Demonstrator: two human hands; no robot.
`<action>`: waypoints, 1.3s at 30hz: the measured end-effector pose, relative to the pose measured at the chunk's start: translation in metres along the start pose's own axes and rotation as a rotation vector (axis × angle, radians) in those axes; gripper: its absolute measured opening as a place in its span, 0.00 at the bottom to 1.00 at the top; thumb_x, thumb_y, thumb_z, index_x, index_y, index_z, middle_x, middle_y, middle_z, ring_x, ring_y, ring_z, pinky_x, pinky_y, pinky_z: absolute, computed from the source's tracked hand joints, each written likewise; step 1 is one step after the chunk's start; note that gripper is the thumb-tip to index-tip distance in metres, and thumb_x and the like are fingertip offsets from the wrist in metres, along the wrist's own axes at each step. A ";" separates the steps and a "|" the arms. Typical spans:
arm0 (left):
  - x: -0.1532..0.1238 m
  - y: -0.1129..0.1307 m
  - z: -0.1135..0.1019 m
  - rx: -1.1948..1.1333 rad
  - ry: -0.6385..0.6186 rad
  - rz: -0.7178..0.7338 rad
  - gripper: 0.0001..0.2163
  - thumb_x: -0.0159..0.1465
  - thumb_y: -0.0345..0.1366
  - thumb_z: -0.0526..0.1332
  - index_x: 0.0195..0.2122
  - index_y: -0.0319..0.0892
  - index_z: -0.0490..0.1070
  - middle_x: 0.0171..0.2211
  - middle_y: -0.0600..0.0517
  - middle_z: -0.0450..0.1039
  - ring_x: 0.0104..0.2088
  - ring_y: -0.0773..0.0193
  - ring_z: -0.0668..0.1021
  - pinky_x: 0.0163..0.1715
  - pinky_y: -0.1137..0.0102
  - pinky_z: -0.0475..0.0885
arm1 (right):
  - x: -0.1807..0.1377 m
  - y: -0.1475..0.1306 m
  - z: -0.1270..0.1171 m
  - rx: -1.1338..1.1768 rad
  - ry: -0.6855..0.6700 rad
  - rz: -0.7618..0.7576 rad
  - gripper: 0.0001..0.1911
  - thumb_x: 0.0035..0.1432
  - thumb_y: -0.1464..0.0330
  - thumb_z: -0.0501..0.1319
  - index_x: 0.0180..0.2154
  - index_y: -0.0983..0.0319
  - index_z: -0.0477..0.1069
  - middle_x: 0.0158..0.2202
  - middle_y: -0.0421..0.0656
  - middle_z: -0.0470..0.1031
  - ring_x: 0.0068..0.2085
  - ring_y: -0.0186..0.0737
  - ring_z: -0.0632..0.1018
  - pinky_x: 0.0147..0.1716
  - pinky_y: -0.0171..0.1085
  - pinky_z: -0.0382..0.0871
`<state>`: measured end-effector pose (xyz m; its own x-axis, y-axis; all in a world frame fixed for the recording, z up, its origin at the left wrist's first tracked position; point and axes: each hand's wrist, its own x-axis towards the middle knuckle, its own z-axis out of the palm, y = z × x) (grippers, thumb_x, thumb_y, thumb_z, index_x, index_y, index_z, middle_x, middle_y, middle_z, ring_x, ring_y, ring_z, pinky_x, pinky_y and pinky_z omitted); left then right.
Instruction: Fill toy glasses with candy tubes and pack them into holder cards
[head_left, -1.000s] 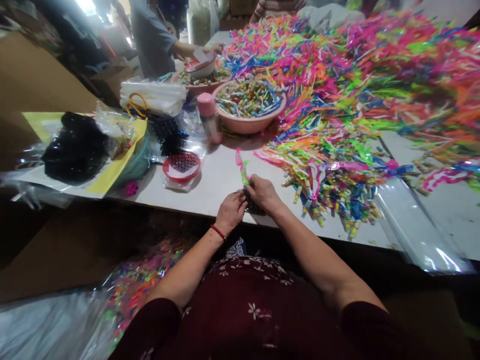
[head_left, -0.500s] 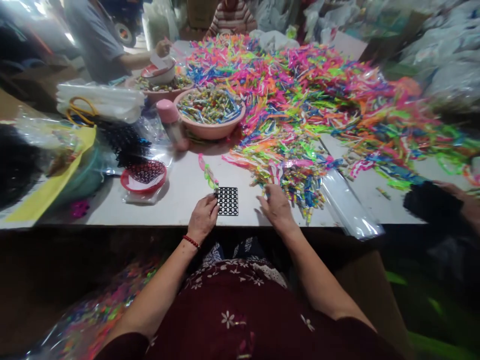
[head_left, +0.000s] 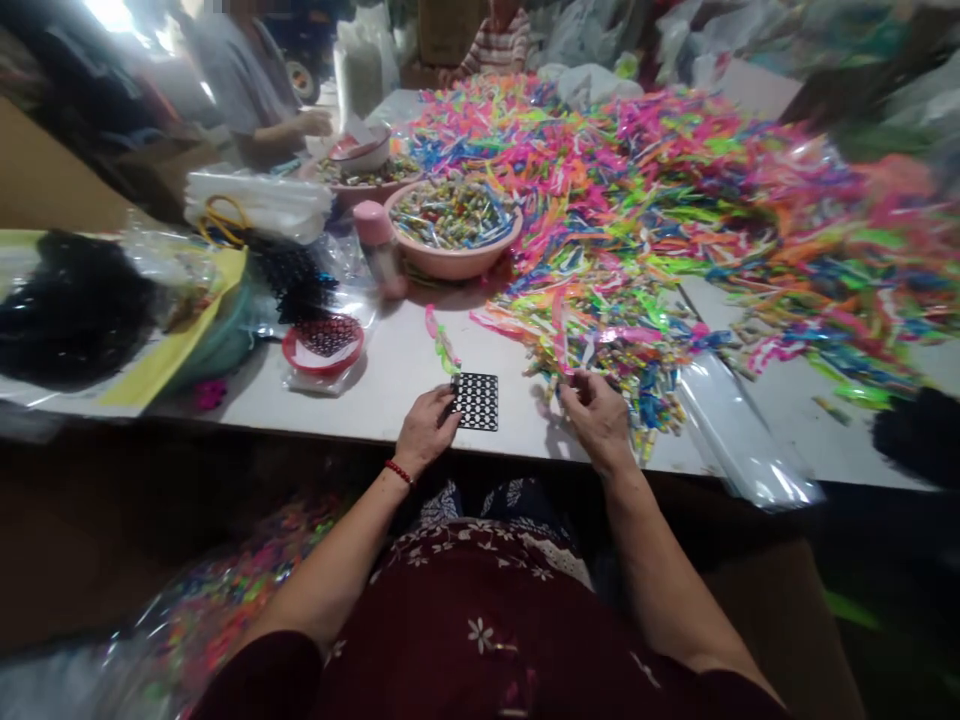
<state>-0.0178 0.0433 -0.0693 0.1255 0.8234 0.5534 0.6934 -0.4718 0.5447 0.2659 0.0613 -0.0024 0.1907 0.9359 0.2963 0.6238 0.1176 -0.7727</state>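
Note:
A small black plastic grid (head_left: 478, 402) lies near the front edge of the white table. My left hand (head_left: 429, 425) grips its left side, with the thumb on top. A pink and green plastic strip (head_left: 442, 340) trails away from the grid's upper left corner. My right hand (head_left: 598, 415) is at the near edge of a heap of small coloured pieces (head_left: 645, 370). Its thumb and forefinger are pinched together, and what they hold is too small to tell. A pink strip (head_left: 559, 330) rises just beyond those fingertips.
A pink basin (head_left: 450, 262) of small pieces stands beyond, beside a pink-capped bottle (head_left: 379, 250). To the left is a red dish (head_left: 322, 367). Clear plastic sleeves (head_left: 742, 440) overhang the front edge at right. Two people (head_left: 495, 45) are across the table.
The view has swung left, so things appear further right. My right hand has shifted right along the heap, and its fingers have closed. My left hand stays on the grid.

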 end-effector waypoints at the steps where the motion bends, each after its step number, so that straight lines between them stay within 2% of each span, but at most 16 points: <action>1: 0.000 0.000 0.000 -0.008 0.002 -0.008 0.12 0.63 0.32 0.66 0.48 0.43 0.76 0.53 0.44 0.77 0.55 0.54 0.78 0.58 0.55 0.74 | -0.003 -0.008 0.012 0.114 -0.066 -0.003 0.20 0.59 0.57 0.61 0.48 0.62 0.74 0.37 0.46 0.79 0.32 0.41 0.77 0.38 0.43 0.74; 3: -0.001 -0.001 0.000 -0.016 0.007 -0.020 0.10 0.63 0.32 0.68 0.46 0.43 0.76 0.52 0.44 0.78 0.54 0.54 0.78 0.58 0.56 0.75 | -0.009 -0.026 0.040 0.294 -0.208 -0.040 0.19 0.59 0.57 0.61 0.47 0.62 0.73 0.38 0.45 0.79 0.32 0.40 0.78 0.37 0.41 0.74; 5: -0.002 -0.001 0.000 -0.017 0.014 -0.021 0.09 0.62 0.32 0.68 0.45 0.43 0.77 0.51 0.45 0.79 0.53 0.55 0.79 0.57 0.56 0.75 | -0.012 -0.042 0.068 0.341 -0.299 -0.101 0.17 0.60 0.58 0.60 0.45 0.62 0.73 0.37 0.45 0.79 0.34 0.40 0.78 0.38 0.40 0.73; 8: -0.002 0.000 -0.001 -0.012 0.009 -0.017 0.09 0.62 0.30 0.68 0.44 0.43 0.77 0.48 0.46 0.80 0.52 0.56 0.79 0.56 0.58 0.76 | -0.012 -0.055 0.100 0.255 -0.337 -0.173 0.14 0.62 0.61 0.57 0.45 0.61 0.73 0.35 0.44 0.79 0.34 0.41 0.78 0.39 0.40 0.72; 11: -0.002 0.000 -0.002 -0.002 -0.013 -0.015 0.10 0.62 0.30 0.68 0.45 0.43 0.77 0.47 0.46 0.80 0.51 0.57 0.79 0.55 0.59 0.76 | -0.008 -0.056 0.115 0.154 -0.346 -0.214 0.13 0.61 0.64 0.55 0.45 0.61 0.72 0.36 0.45 0.79 0.36 0.43 0.78 0.41 0.41 0.72; 18: 0.000 0.000 -0.004 -0.004 -0.058 -0.004 0.11 0.63 0.30 0.66 0.47 0.43 0.77 0.49 0.46 0.79 0.50 0.56 0.79 0.54 0.58 0.76 | -0.008 -0.050 0.128 -0.029 -0.384 -0.336 0.13 0.64 0.67 0.51 0.45 0.62 0.71 0.41 0.52 0.79 0.42 0.47 0.78 0.44 0.42 0.70; 21: 0.001 0.002 -0.004 0.010 -0.086 -0.007 0.11 0.64 0.30 0.65 0.47 0.45 0.77 0.50 0.47 0.78 0.52 0.55 0.78 0.56 0.56 0.75 | -0.006 -0.051 0.131 -0.093 -0.387 -0.360 0.12 0.64 0.68 0.51 0.45 0.62 0.70 0.41 0.52 0.78 0.41 0.47 0.77 0.43 0.41 0.70; 31: 0.002 0.011 -0.005 0.054 -0.111 0.021 0.09 0.69 0.35 0.62 0.49 0.42 0.76 0.51 0.43 0.77 0.55 0.52 0.77 0.58 0.54 0.73 | 0.009 -0.048 0.121 -0.126 -0.406 -0.235 0.12 0.64 0.67 0.54 0.46 0.62 0.71 0.39 0.50 0.80 0.39 0.46 0.78 0.40 0.39 0.68; 35: 0.002 0.011 -0.005 0.051 -0.119 0.019 0.11 0.69 0.35 0.62 0.50 0.42 0.75 0.51 0.43 0.77 0.54 0.52 0.77 0.57 0.54 0.74 | 0.007 -0.047 0.120 -0.189 -0.434 -0.317 0.10 0.65 0.67 0.54 0.44 0.62 0.71 0.37 0.50 0.79 0.37 0.46 0.77 0.37 0.38 0.66; 39: 0.002 0.011 -0.006 0.031 -0.107 0.028 0.09 0.67 0.30 0.61 0.47 0.41 0.76 0.51 0.43 0.77 0.56 0.53 0.76 0.59 0.55 0.73 | 0.001 -0.051 0.127 -0.291 -0.478 -0.386 0.08 0.66 0.69 0.53 0.42 0.61 0.70 0.39 0.52 0.79 0.37 0.47 0.76 0.35 0.39 0.65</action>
<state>-0.0144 0.0382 -0.0588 0.2188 0.8398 0.4969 0.7102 -0.4862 0.5091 0.1380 0.0986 -0.0339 -0.4008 0.8968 0.1876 0.7715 0.4408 -0.4589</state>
